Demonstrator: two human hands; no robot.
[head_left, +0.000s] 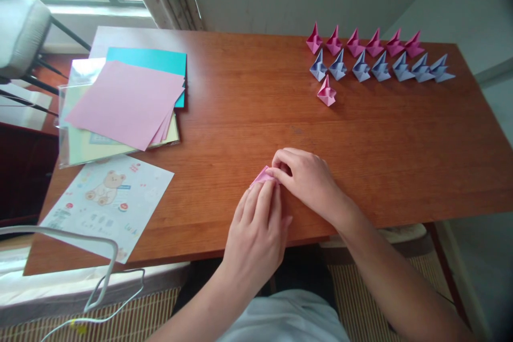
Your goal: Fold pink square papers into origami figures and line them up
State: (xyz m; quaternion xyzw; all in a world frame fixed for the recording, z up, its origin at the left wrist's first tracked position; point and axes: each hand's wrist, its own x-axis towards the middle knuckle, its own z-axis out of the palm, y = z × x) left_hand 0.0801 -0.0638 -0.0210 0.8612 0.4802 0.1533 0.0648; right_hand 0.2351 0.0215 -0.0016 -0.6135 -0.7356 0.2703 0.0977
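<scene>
A small piece of folded pink paper (261, 176) lies on the table near its front edge, mostly covered by my fingers. My left hand (258, 219) presses down on it with the fingers stretched out and side by side. From the right, my right hand (306, 179) pinches the paper's upper right edge between thumb and bent index finger. Beyond my hands stands one light pink origami figure (327, 92). Behind it are a row of pale blue origami figures (361, 68) and a row of darker pink origami figures (355, 44).
On the left of the wooden table (240, 101) lie pink sheets (128, 99), a teal sheet (148, 56) and a clear packet (76, 149). A white bear-print sheet (108, 208) lies in front. A white cable (108, 278) hangs at the lower left; a chair (24, 32) stands beyond.
</scene>
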